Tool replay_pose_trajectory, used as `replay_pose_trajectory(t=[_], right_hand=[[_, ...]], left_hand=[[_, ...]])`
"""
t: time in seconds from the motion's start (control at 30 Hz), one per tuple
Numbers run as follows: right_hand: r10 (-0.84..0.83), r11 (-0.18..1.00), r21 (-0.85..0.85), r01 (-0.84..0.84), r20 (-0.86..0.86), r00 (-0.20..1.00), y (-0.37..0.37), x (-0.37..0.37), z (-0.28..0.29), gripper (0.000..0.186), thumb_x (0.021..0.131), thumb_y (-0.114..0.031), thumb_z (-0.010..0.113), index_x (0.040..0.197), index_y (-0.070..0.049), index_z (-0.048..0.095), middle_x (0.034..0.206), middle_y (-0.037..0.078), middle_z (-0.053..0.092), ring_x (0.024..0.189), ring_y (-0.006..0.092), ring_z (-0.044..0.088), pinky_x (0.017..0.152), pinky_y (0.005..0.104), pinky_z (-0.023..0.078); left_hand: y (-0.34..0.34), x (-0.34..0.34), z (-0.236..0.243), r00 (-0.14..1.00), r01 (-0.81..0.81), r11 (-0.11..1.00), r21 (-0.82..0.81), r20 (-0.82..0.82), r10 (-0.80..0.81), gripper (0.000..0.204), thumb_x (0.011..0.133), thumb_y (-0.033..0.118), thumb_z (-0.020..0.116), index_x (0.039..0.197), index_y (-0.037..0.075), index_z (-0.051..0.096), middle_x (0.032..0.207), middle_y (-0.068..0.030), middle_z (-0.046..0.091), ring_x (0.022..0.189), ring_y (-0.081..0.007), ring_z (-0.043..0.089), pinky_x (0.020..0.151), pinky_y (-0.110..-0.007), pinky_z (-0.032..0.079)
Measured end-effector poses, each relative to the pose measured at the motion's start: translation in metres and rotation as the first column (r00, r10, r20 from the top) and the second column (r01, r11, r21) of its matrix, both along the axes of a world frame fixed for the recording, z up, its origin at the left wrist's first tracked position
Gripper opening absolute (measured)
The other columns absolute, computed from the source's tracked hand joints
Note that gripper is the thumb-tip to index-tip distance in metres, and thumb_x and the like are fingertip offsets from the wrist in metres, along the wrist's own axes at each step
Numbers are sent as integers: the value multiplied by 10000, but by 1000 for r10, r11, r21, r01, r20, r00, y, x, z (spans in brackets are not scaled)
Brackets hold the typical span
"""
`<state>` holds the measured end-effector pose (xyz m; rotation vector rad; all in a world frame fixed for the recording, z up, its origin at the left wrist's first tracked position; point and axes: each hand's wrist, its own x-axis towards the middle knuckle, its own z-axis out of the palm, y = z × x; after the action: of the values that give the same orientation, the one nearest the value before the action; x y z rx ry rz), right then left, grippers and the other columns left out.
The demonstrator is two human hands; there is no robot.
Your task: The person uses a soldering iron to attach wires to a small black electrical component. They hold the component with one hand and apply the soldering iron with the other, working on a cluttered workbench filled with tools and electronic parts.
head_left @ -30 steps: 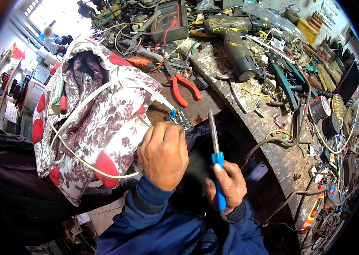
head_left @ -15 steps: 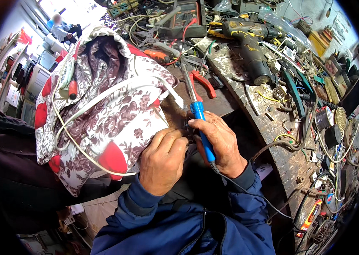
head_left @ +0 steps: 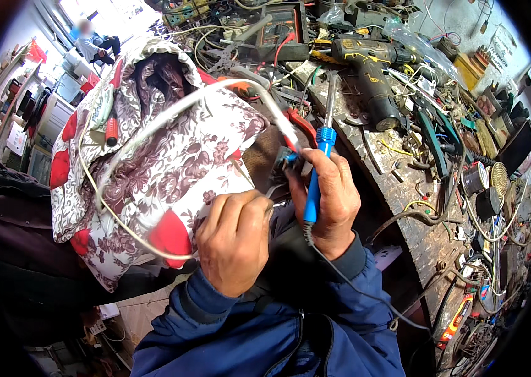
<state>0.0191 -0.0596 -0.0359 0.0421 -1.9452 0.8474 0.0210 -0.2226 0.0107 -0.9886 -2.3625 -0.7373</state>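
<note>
My right hand [head_left: 331, 204] is closed round a soldering iron [head_left: 319, 163] with a blue handle, its metal tip angled up over the bench edge. The same hand's fingers also pinch a small dark part [head_left: 285, 158] with a blue patch. A white cable [head_left: 240, 83] arcs over to that part from a white floral fabric cover [head_left: 152, 151] with red patches. Left of it, my left hand [head_left: 231, 242] is closed in a pinch near a thin pale wire [head_left: 275, 190]; what its fingertips hold is hidden.
A wooden bench [head_left: 397, 188] on the right carries a cordless drill [head_left: 372, 75], green-handled cutters [head_left: 429, 135], a solder spool [head_left: 476, 178] and loose wires. Red-handled pliers [head_left: 303, 125] lie beyond my right hand. The iron's black cord [head_left: 366, 289] trails across my right sleeve. A person [head_left: 94, 47] sits far left.
The soldering iron has swung right, away from the small part, which now shows. My left hand has drawn a little toward me and left. The white cable has shifted and blurs.
</note>
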Motion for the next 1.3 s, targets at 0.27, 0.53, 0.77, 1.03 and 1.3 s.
replay_pose_trajectory(t=[0.27, 0.53, 0.77, 1.03, 1.3], right_hand=[[148, 985, 100, -139, -97, 984, 10, -16, -13, 434, 789, 8, 743, 1214, -55, 677, 1097, 178, 698, 1067, 410, 689, 877, 464, 568], [432, 892, 101, -440, 91, 897, 31, -22, 5, 435, 846, -14, 684, 1277, -35, 634, 1240, 219, 684, 1167, 458, 653, 1013, 522, 521], [504, 810, 162, -563, 296, 811, 48, -19, 13, 569, 772, 33, 719, 1321, -75, 614, 1277, 165, 685, 1274, 472, 580, 1048, 524, 484], [540, 790, 121, -601, 329, 775, 59, -8, 11, 560, 741, 53, 743, 1279, -45, 622, 1153, 175, 696, 1146, 435, 633, 984, 497, 500], [357, 929, 58, -367, 133, 925, 34, -3, -9, 544, 725, 26, 822, 1235, -31, 638, 1026, 165, 687, 946, 382, 662, 837, 451, 534]], left_hand=[[-1, -32, -8, 986, 53, 959, -279, -137, -95, 156, 853, 88, 656, 1006, 52, 662, 1107, -105, 720, 1160, -290, 633, 986, -425, 453], [-11, -34, -1, 973, 193, 912, -361, -48, -225, 111, 907, 104, 652, 1009, 61, 660, 1113, -107, 717, 1225, -318, 627, 1152, -540, 386], [-15, -35, -2, 977, 202, 914, -353, 13, -211, 144, 890, 77, 707, 1027, 59, 668, 1144, -107, 726, 1270, -353, 610, 1197, -585, 360], [-17, -38, 3, 977, 200, 907, -371, 9, -212, 91, 928, 91, 649, 1000, 36, 653, 1186, -122, 726, 1311, -348, 595, 1190, -571, 380], [-14, -37, 19, 983, 183, 960, -211, 70, -171, 164, 866, -2, 719, 1013, 19, 647, 1093, -149, 707, 1148, -388, 637, 1017, -502, 501]])
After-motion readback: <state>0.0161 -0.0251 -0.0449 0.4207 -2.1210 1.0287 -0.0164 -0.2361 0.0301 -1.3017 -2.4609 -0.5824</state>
